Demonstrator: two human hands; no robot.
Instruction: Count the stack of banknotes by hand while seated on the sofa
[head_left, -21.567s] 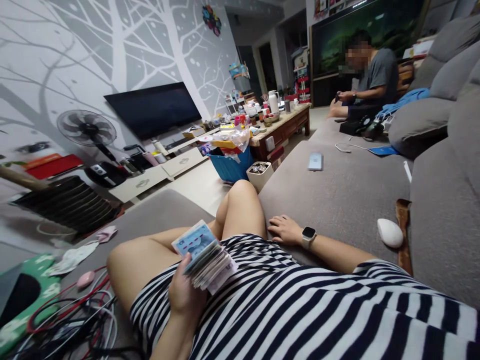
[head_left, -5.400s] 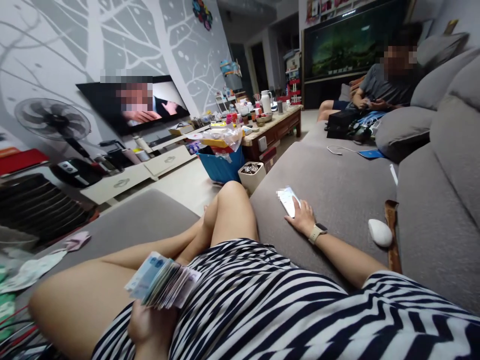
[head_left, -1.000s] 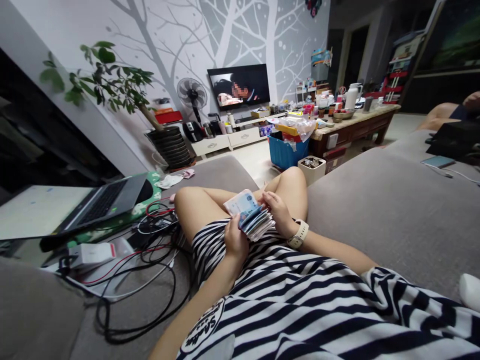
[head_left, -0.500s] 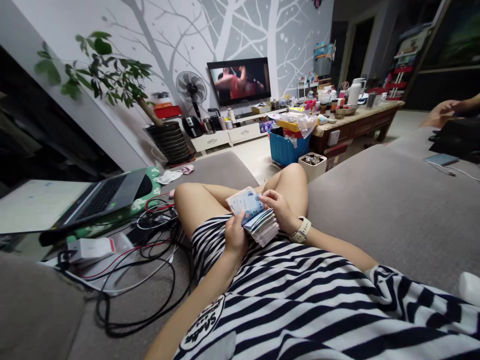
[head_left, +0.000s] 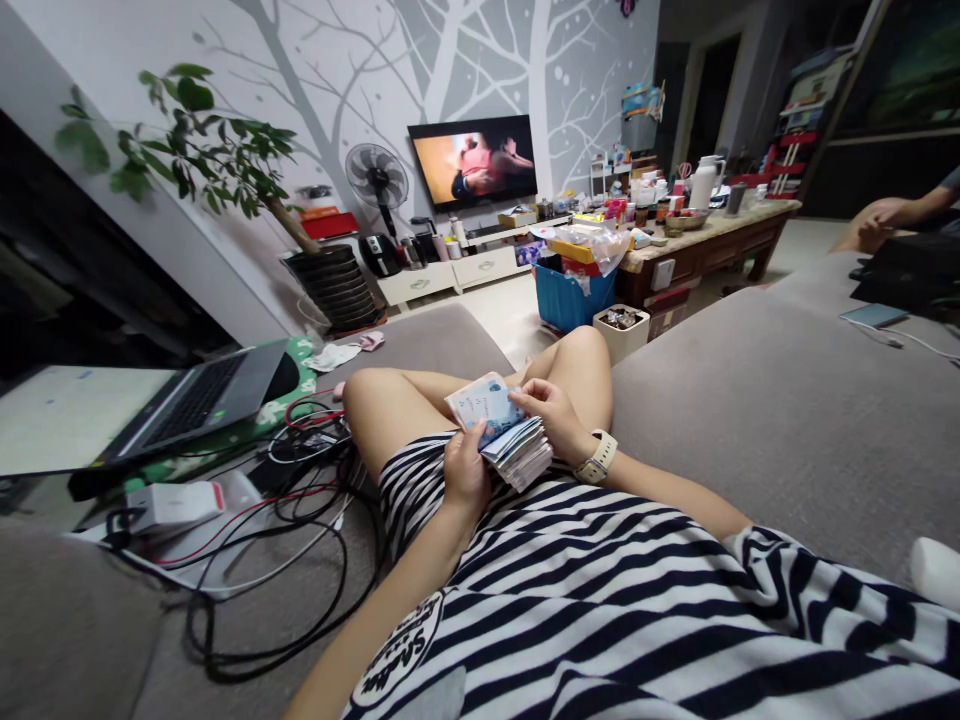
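Observation:
A thick wad of banknotes [head_left: 516, 452] rests against my striped dress, above my crossed legs, with a pale blue note [head_left: 484, 408] fanned up at its top. My left hand [head_left: 465, 470] holds the wad from the near side, its thumb against the notes. My right hand [head_left: 547, 412] lies across the upper edge of the wad, its fingers pressing on the notes. A pale watch [head_left: 598, 457] sits on my right wrist. The lower notes are partly hidden by my fingers.
To my left, a laptop [head_left: 202, 405] and a tangle of cables [head_left: 315, 470] lie beside a white device [head_left: 169, 505]. Grey sofa [head_left: 750, 400] extends right, where another person's hand [head_left: 877, 215] shows. Ahead stand a blue crate [head_left: 570, 295] and a cluttered wooden table [head_left: 697, 240].
My right hand has moved from the sofa onto the wad, and the view has swung left. Over the last second the notes have shifted slightly between my fingers.

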